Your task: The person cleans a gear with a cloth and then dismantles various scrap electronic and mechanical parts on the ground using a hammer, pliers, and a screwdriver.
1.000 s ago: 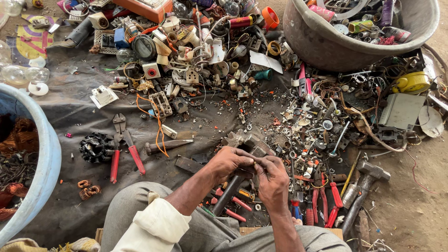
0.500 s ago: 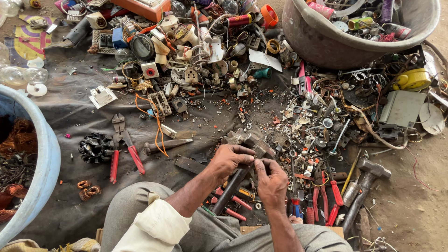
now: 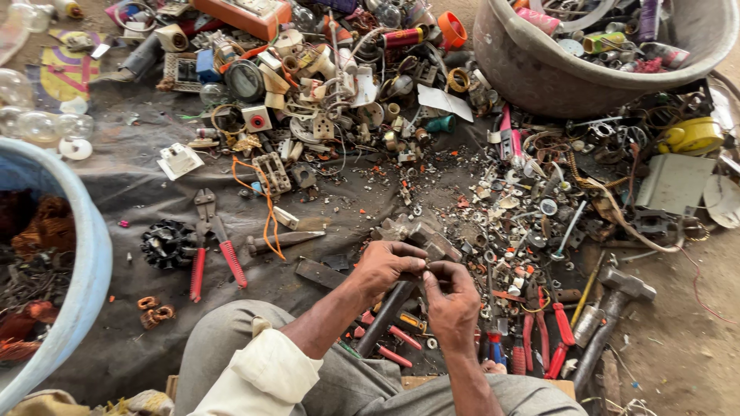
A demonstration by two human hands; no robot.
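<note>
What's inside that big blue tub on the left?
The blue tub holds tangled reddish-brown copper wire coils and dark metal scrap. Whatever lies deeper is covered by that tangle, and the tub's far side runs out of the picture.

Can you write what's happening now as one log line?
left hand: pinching small part | right hand: pinching same part | hammer: under hands | pliers: lying untouched

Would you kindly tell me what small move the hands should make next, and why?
Probably pull the pinched piece apart: the left hand and right hand meet fingertip to fingertip on something too small to identify, above the hammer, not yet separated.
</note>
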